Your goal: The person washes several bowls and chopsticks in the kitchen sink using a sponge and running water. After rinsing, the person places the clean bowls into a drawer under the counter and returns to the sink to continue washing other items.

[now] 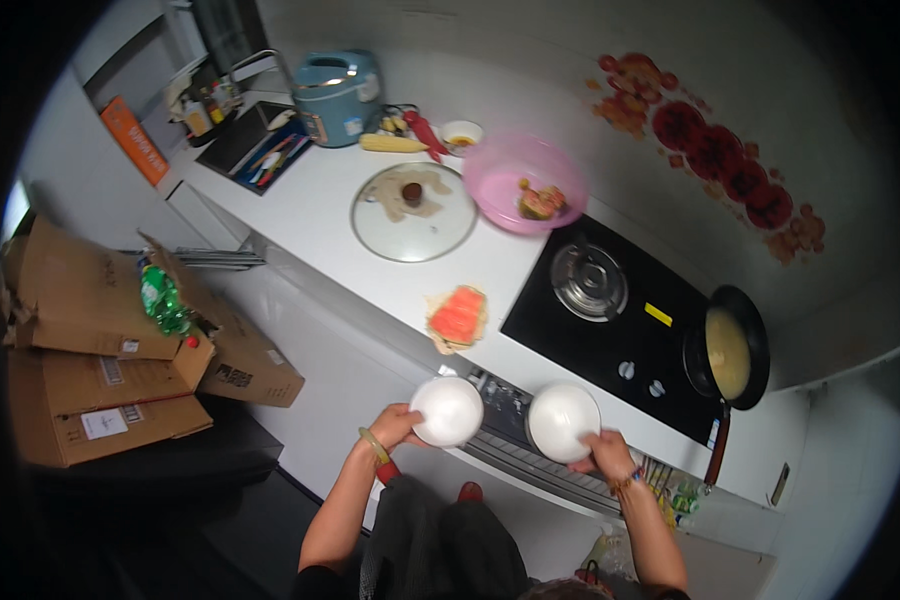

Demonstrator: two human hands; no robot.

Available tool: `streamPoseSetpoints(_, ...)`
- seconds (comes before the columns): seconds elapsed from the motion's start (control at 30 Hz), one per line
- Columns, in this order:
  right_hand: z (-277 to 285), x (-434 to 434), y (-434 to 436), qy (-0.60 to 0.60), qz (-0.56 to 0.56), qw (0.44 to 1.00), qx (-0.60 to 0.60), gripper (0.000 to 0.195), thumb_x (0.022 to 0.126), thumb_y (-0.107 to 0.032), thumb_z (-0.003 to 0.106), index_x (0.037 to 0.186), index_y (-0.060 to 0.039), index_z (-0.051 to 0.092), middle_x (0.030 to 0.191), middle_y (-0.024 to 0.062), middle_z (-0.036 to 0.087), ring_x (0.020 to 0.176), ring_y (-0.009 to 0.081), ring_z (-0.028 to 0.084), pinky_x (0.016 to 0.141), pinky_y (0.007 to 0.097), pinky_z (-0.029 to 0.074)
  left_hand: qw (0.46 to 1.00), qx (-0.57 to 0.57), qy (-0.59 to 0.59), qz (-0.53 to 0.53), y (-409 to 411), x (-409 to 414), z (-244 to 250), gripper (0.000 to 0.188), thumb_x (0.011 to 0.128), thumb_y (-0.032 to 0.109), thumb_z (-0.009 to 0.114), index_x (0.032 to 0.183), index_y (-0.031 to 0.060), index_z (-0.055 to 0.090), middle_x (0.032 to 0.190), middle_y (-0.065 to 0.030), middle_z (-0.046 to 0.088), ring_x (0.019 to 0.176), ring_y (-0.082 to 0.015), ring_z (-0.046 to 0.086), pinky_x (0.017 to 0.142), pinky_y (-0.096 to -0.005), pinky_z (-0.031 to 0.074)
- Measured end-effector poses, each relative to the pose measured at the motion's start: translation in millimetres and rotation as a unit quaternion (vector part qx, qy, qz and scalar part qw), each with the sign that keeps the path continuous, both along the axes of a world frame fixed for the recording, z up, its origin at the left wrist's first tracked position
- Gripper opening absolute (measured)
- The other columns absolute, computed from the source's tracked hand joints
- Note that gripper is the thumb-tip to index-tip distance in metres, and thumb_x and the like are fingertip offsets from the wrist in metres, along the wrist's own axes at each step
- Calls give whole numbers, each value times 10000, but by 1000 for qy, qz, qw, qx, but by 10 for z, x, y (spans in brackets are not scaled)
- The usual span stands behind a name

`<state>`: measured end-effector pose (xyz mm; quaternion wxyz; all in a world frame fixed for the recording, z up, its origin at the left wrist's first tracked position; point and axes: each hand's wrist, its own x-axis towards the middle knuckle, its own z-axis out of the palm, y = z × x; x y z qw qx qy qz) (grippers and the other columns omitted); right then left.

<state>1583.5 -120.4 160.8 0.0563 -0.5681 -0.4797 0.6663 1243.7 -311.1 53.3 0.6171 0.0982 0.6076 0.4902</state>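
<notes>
My left hand grips the rim of a white bowl, thumb on its edge. A second white bowl is in my right hand, also held at its rim. Both bowls face up and stand apart, over an open pull-out drawer with a wire rack below the cooktop. Part of the drawer is hidden behind the bowls and my hands. Just beyond the left bowl, a wedge of watermelon lies on a crumpled wrapping at the counter's front edge.
A black gas cooktop carries a wok of yellowish liquid, its handle over the front edge. Behind are a glass lid, pink basin, corn cob and blue rice cooker. Cardboard boxes stand at left.
</notes>
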Motion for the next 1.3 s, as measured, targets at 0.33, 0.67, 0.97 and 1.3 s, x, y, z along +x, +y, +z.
streamPoseSetpoints(0.33,-666,-3582,168,92,-114,989,-32,325,928,-103,455,1062,190,499,930,274,671,745,302,713,555,289,612,934,44,91,343,-76,-1955,35,195,858,30,496,961,-124,558,891,-189,648,752,-264,686,651,-337,623)
streamPoseSetpoints(0.67,-1363,-4610,20,-25,-231,972,17,386,956,-221,506,955,160,564,854,213,697,594,248,696,540,272,550,931,103,-24,351,1022,-3570,-264,320,874,35,471,1123,-165,467,1025,-245,599,832,-308,665,727,-367,635)
streamPoseSetpoints(0.97,-808,-3950,254,-334,-166,798,473,429,781,-337,661,1035,-6,561,1050,185,559,986,358,548,859,432,482,940,120,-44,317,1186,-4470,-927,298,956,262,521,1051,-19,554,954,-134,617,898,-301,643,859,-459,579)
streamPoseSetpoints(1.3,-1257,-3404,667,-105,-252,962,24,631,653,-250,776,1169,55,576,1097,256,652,1008,344,656,853,402,548,989,-49,-136,3,850,-2449,-492,252,914,359,617,799,140,566,767,-18,634,720,-173,627,692,-329,551)
